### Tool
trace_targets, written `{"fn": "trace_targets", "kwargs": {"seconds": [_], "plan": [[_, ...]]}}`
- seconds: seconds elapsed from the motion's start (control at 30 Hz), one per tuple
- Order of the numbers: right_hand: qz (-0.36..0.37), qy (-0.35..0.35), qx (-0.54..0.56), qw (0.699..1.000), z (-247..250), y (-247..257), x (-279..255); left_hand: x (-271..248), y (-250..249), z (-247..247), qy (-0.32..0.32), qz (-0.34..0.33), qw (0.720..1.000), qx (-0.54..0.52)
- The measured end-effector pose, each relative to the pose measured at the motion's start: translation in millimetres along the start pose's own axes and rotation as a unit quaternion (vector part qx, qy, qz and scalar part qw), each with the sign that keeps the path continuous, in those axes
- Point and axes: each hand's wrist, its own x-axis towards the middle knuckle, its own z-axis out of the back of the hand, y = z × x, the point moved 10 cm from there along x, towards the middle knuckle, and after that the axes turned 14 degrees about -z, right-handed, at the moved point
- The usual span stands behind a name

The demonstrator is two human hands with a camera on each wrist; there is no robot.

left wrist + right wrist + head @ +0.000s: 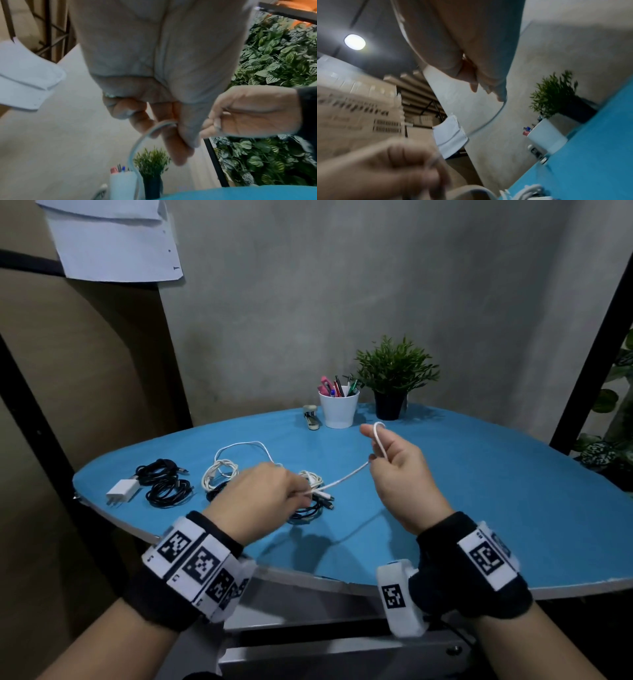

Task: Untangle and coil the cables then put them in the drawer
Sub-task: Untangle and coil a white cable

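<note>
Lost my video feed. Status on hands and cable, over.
Left hand pinching thin white cable, right hand holding its loop on raised fingers. Cable taut between grips. More white and black cables on blue table. Drawer not visible.

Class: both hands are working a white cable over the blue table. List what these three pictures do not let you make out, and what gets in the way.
- Drawer: in no view.
- White cable end in the left hand: head view, hidden by the fingers.
- Cable pile: tangled or not, partly covered by that hand.
- Right hand grip: right wrist view, blurred.
- Pens in the white cup: too small to count.
</note>
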Motion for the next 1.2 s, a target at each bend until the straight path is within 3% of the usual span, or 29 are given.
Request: {"fn": "trace_targets", "kwargs": {"seconds": [0.13,0.2,0.3,0.47,0.6,0.8,0.93,1.03,1.2], "plan": [[0.025,0.004,-0.179,0.984,-18,1,-7,7,-3,35,-0.063,-0.001,0.996,0.071],[0.016,0.037,-0.233,0.972,-35,-5,-12,7,-2,52,-0.129,0.007,0.991,0.020],[0.004,0.091,-0.206,0.974,-48,-9,-21,11,0,58,-0.185,0.005,0.977,-0.103],[-0.027,0.156,-0.127,0.979,-53,-8,-30,17,13,47,-0.220,0.042,0.955,-0.196],[0.005,0.178,-0.095,0.979,-53,-3,-31,23,19,27,-0.187,0.050,0.953,-0.232],[0.014,0.108,0.055,0.993,-22,7,-18,28,9,-12,-0.119,0.048,0.959,-0.252],[-0.076,0.120,0.295,0.945,-13,0,-11,29,1,-43,-0.066,0.071,0.948,-0.302],[-0.099,0.118,0.343,0.926,-10,1,-11,29,-7,-59,-0.017,0.064,0.947,-0.314],[-0.075,0.084,0.439,0.892,3,0,2,15,-15,-81,0.107,0.040,0.957,-0.266]]}}
